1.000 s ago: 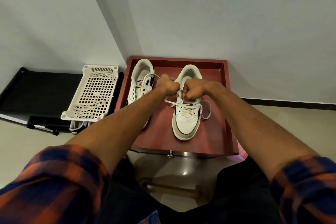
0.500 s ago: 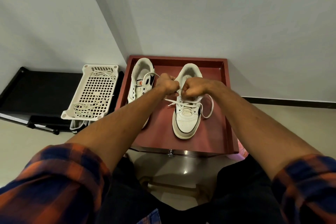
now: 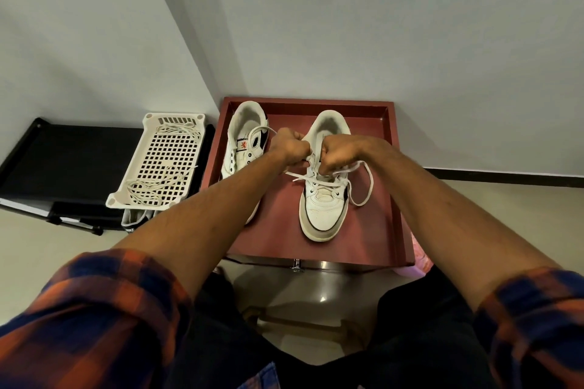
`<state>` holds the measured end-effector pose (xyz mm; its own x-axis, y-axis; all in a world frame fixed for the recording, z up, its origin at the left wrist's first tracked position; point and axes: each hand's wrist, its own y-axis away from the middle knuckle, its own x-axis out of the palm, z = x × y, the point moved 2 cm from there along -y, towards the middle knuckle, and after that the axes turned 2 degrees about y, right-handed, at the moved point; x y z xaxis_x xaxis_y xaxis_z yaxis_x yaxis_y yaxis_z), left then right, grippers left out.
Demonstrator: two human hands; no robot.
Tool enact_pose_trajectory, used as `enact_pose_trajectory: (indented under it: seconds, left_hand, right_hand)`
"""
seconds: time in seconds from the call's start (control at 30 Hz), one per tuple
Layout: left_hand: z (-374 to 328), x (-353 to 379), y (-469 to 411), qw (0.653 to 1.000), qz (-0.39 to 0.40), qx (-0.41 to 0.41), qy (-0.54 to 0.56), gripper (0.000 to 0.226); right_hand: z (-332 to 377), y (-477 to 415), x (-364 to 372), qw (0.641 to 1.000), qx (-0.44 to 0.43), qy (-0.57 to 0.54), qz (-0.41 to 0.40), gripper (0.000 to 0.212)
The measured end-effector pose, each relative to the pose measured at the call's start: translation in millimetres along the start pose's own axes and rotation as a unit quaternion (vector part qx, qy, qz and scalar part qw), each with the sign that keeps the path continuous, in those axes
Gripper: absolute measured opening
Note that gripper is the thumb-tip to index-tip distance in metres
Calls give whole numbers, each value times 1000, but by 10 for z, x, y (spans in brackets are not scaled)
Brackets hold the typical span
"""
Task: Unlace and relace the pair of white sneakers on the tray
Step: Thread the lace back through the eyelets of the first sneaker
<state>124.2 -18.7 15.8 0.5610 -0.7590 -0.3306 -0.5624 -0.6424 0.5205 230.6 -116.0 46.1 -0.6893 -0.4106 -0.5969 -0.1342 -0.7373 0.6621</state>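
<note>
Two white sneakers stand on a dark red tray (image 3: pixel 393 199). The right sneaker (image 3: pixel 324 208) points its toe toward me and carries a white lace (image 3: pixel 366 180) through its eyelets, with a loop hanging off its right side. My left hand (image 3: pixel 289 147) and my right hand (image 3: pixel 336 156) are fists side by side over its tongue, each gripping a strand of that lace. The left sneaker (image 3: pixel 245 142) lies beside my left forearm, partly hidden by it, with bare eyelets showing.
A white perforated basket (image 3: pixel 164 164) holding loose white laces sits left of the tray on a black shelf (image 3: pixel 72 158). Another shoe (image 3: pixel 134 221) peeks out beneath the basket. Grey walls meet in a corner behind the tray. My knees are at the bottom.
My hands stay clenched over the right sneaker's tongue and have shifted only slightly. The lace loop on the right side hangs a little differently.
</note>
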Motion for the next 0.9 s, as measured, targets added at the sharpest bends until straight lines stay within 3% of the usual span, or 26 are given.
enact_pose_trajectory:
  seconds: [0.1, 0.27, 0.37, 0.6, 0.7, 0.9]
  left_hand:
    - [-2, 5, 8, 1000, -4, 4, -5, 18]
    - [-57, 50, 35, 999, -9, 16, -38, 20]
    - [-86, 28, 75, 997, -25, 34, -72, 23]
    - [-81, 35, 96, 997, -27, 37, -69, 25]
    - [-65, 32, 89, 998, -25, 28, -49, 23]
    - [0, 38, 53, 999, -45, 8, 6, 25]
  right_hand:
    - [-21, 54, -56, 999, 7, -16, 33, 8]
    - [-28, 89, -69, 997, 19, -33, 61, 17]
    - [41, 56, -48, 999, 12, -36, 30, 28]
    - [17, -32, 90, 998, -18, 66, -15, 10]
    - [-47, -8, 106, 998, -28, 22, -55, 5]
    - [-172, 101, -77, 983, -22, -143, -116, 29]
